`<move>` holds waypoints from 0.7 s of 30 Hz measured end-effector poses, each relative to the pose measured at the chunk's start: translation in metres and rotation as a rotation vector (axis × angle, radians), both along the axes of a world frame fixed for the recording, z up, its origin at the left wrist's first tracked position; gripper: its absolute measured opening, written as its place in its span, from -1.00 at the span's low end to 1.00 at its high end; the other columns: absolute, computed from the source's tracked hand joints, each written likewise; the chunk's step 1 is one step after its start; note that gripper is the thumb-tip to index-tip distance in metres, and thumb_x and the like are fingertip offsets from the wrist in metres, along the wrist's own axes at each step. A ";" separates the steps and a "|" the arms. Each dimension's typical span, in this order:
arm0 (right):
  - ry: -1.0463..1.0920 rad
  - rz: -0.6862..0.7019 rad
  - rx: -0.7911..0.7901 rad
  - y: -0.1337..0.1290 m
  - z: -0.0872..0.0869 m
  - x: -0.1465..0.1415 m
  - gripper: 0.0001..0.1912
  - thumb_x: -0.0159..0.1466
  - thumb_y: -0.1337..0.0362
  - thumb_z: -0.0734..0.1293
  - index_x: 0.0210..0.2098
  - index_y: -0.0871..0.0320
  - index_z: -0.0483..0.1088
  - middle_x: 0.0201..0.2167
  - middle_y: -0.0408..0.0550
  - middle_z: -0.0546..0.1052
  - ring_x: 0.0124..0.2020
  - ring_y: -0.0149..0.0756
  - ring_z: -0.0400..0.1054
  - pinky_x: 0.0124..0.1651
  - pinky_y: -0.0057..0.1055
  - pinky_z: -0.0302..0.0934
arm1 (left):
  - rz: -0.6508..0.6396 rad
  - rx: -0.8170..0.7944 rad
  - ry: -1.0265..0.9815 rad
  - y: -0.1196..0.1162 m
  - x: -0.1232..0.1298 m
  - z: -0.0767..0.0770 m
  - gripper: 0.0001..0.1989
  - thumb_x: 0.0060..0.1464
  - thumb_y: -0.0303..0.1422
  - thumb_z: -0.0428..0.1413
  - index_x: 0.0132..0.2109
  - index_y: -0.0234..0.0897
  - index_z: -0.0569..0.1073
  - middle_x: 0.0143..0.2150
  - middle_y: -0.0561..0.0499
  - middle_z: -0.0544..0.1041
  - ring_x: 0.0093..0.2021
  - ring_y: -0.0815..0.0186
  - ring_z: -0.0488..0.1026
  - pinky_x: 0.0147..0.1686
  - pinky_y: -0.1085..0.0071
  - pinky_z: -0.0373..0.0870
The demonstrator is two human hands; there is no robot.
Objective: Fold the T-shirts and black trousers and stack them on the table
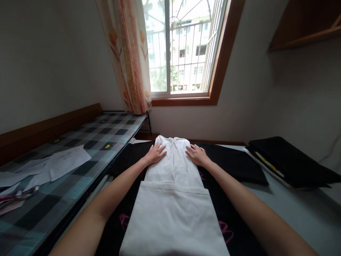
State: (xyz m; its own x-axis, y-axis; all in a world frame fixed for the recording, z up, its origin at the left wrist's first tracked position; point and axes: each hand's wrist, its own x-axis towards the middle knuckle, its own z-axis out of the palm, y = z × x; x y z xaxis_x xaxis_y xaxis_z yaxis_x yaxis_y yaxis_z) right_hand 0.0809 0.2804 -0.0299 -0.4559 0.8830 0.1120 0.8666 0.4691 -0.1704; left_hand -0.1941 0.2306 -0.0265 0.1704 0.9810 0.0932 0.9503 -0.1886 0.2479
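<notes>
A white garment [176, 213] lies partly folded in the middle, its near part turned up over the rest with a straight hem across it. Underneath is a black cloth [226, 160] with pink markings, spread to both sides. My left hand [156, 153] rests flat on the far left edge of the white garment, fingers spread. On the far right edge my right hand [197, 154] lies the same way, fingers apart. Neither hand grips the fabric. The near end of the garment runs out of view at the bottom.
To the left is a bed with a checked mattress [112, 128], holding white papers [70, 161] and red-handled scissors [29, 192]. A black folder [287, 160] sits on the white table [290, 209] at right. A curtain [130, 57] hangs beside the barred window.
</notes>
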 end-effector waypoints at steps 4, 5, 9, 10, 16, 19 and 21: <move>-0.002 -0.060 -0.019 0.027 -0.002 -0.008 -0.41 0.38 -0.02 0.00 0.30 0.06 0.14 0.33 0.10 0.13 0.36 -0.05 -0.09 0.28 0.01 -0.14 | 0.227 0.047 -0.066 0.023 0.001 -0.004 -0.41 0.25 -0.06 -0.16 0.31 -0.24 0.20 0.41 -0.21 0.03 0.41 -0.03 -0.15 0.28 -0.03 -0.17; -0.001 -0.067 -0.021 0.033 -0.002 -0.010 -0.41 0.37 -0.03 0.00 0.31 0.06 0.12 0.34 0.09 0.13 0.36 -0.05 -0.10 0.27 0.01 -0.14 | 0.269 0.057 -0.077 0.028 0.000 -0.005 -0.41 0.25 -0.06 -0.15 0.31 -0.25 0.20 0.40 -0.22 0.03 0.40 -0.04 -0.14 0.28 -0.02 -0.16; 0.005 -0.084 -0.043 0.052 0.000 -0.016 -0.40 0.37 -0.05 -0.02 0.30 0.03 0.13 0.28 0.07 0.23 0.32 -0.05 -0.03 0.25 0.02 -0.14 | 0.350 0.089 -0.134 0.048 -0.005 -0.006 -0.41 0.24 -0.11 -0.11 0.31 -0.31 0.19 0.33 -0.27 0.19 0.36 -0.04 0.00 0.28 0.02 -0.14; 0.010 -0.094 -0.051 0.056 0.001 -0.019 -0.40 0.37 -0.05 -0.03 0.29 0.03 0.14 0.24 0.09 0.28 0.30 -0.06 0.02 0.24 0.04 -0.15 | 0.354 0.097 -0.161 0.053 -0.007 -0.006 -0.42 0.23 -0.13 -0.09 0.31 -0.32 0.19 0.29 -0.27 0.26 0.34 -0.02 0.08 0.28 0.03 -0.14; 0.252 -0.246 -0.177 0.082 0.002 -0.034 -0.49 0.35 -0.01 0.07 0.19 0.01 0.28 0.11 0.09 0.44 0.18 -0.01 0.22 0.24 0.08 -0.23 | 0.412 0.057 -0.506 0.082 -0.022 0.002 -0.52 0.14 -0.30 0.09 0.20 -0.28 0.33 0.16 -0.22 0.44 0.20 0.02 0.31 0.24 0.05 -0.02; 0.444 -0.336 -0.210 0.092 0.000 -0.037 -0.57 0.28 0.12 0.21 0.12 0.04 0.35 0.05 0.09 0.48 0.16 0.02 0.25 0.24 0.09 -0.20 | 0.403 0.066 -0.605 0.091 -0.025 0.006 -0.46 0.03 -0.41 0.17 0.19 -0.30 0.33 0.19 -0.23 0.40 0.15 0.08 0.36 0.14 0.18 0.19; 0.523 -0.350 -0.200 0.097 0.001 -0.038 -0.53 0.20 0.23 0.29 0.11 0.10 0.36 -0.05 0.11 0.53 0.11 0.04 0.30 0.22 0.10 -0.11 | 0.395 0.083 -0.813 0.095 -0.025 0.010 -0.30 -0.08 -0.49 0.24 0.23 -0.36 0.26 0.19 -0.28 0.38 0.09 0.13 0.40 0.01 0.30 0.33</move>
State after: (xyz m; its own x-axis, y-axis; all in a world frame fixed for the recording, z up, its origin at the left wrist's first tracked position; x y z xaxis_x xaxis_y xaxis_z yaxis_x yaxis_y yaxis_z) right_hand 0.0434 0.3770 -0.0290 -0.0682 0.9959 0.0593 0.7414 0.0904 -0.6650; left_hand -0.2192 0.3258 -0.0166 -0.3260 0.9389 0.1103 0.4872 0.0669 0.8707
